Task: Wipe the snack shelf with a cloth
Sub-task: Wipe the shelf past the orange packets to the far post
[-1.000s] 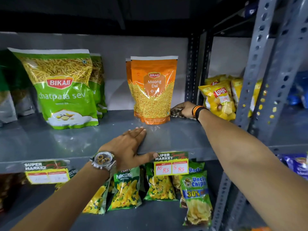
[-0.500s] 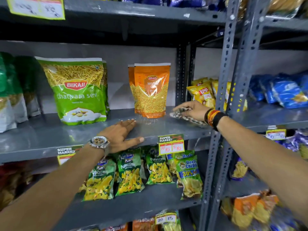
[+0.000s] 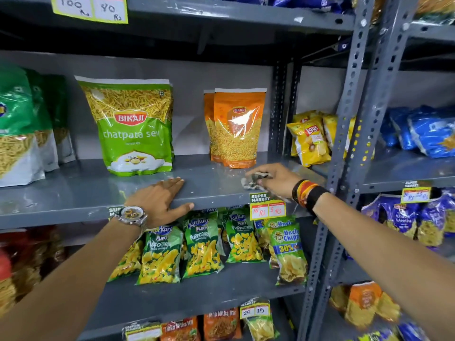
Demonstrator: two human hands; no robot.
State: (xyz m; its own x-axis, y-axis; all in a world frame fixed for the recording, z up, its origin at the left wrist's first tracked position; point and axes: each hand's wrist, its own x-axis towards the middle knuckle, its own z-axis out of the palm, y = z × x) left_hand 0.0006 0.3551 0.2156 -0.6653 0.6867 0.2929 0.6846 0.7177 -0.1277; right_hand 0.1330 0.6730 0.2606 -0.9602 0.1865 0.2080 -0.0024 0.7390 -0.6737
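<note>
The grey metal snack shelf (image 3: 81, 193) runs across the middle of the view. My right hand (image 3: 275, 178) presses a crumpled grey-and-white cloth (image 3: 252, 181) onto the shelf near its front edge, just in front of the orange Moong Dal packets (image 3: 236, 126). My left hand (image 3: 160, 201) lies flat on the shelf's front edge with fingers spread and the thumb hooked over the lip; it holds nothing. A watch sits on that wrist.
A big green Bikaji sev bag (image 3: 130, 124) stands left of centre, with more green bags (image 3: 22, 126) at far left. Yellow Lay's packets (image 3: 310, 141) sit past the perforated uprights (image 3: 349, 119). Puffcorn packets (image 3: 202, 244) fill the shelf below. A price tag (image 3: 268, 206) hangs under my right hand.
My right hand has drawn the cloth from the back right corner beside the orange packets forward and left to the front edge. The view has pulled back. My left hand stays put.
</note>
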